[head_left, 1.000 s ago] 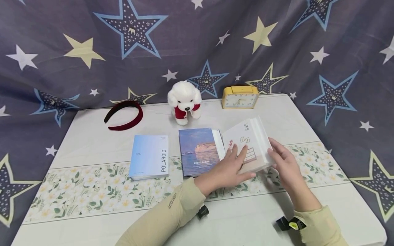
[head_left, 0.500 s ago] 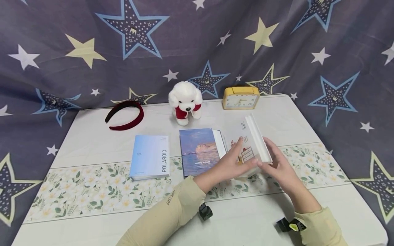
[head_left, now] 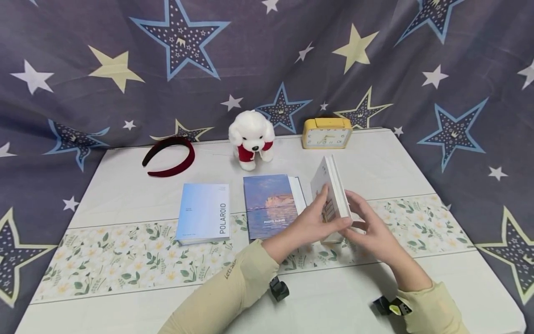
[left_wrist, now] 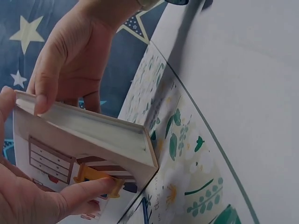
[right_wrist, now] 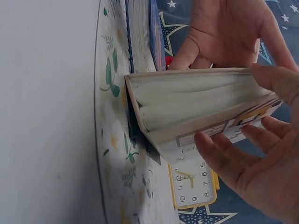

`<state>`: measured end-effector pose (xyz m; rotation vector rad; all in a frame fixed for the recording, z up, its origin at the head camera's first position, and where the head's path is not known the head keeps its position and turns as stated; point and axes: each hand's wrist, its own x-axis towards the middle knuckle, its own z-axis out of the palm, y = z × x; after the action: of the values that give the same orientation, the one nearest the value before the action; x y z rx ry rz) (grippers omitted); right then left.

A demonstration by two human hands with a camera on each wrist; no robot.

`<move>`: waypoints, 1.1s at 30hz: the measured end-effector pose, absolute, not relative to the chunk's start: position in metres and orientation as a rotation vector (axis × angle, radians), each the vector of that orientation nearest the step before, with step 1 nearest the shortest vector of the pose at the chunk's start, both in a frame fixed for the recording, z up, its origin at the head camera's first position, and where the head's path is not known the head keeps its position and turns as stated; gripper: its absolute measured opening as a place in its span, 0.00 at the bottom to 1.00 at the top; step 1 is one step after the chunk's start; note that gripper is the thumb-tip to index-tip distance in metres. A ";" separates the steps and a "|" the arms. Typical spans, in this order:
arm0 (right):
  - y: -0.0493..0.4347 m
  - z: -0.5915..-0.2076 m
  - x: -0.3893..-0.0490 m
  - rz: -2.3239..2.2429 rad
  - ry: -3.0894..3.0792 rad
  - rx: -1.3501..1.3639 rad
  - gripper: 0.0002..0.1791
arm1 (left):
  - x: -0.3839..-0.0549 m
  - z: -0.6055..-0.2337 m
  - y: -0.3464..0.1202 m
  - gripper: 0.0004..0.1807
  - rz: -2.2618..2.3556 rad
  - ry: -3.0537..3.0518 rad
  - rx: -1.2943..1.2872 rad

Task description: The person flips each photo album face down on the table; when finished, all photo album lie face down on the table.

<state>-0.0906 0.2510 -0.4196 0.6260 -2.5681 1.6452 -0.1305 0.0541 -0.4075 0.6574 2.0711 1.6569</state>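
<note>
In the head view, a thick white photo album (head_left: 329, 190) with printed furniture drawings is held nearly upright over the floral band, tilted slightly. My left hand (head_left: 306, 222) grips it from the left, fingers along the printed cover and thumb at the near edge. From the other side my right hand (head_left: 375, 236) holds it, thumb close to the left thumb and fingers against the far cover. The right wrist view shows the page block (right_wrist: 196, 95) between the covers. Just left lies a blue photo album (head_left: 267, 204) with a seascape cover, partly hidden by the left hand.
A light-blue POLAROID album (head_left: 202, 211) lies farther left. Along the back are a dark red headband (head_left: 187, 160), a white plush dog (head_left: 250, 132) in a red vest and a yellow alarm clock (head_left: 327, 133). A starry curtain (head_left: 267, 46) hangs behind the table.
The white album has gone from lying back with its printed cover showing to nearly upright. My right hand has moved left with it, and my left hand has shifted its grip toward the near edge.
</note>
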 end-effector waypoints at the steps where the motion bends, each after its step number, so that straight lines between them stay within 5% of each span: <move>1: 0.250 -0.419 -0.090 1.604 -2.582 0.637 0.46 | -0.130 -0.408 0.054 0.58 1.671 2.056 0.650; 27: 0.249 -0.427 -0.092 1.223 -2.760 0.660 0.49 | -0.133 -0.420 0.049 0.59 1.982 1.657 0.571; 33: 0.256 -0.430 -0.092 1.298 -2.832 0.593 0.42 | -0.131 -0.420 0.045 0.59 2.010 1.608 0.587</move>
<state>-0.0917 0.2564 -0.4301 0.5933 -2.8318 1.2978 -0.1312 0.0445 -0.4195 0.5867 1.6083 2.0104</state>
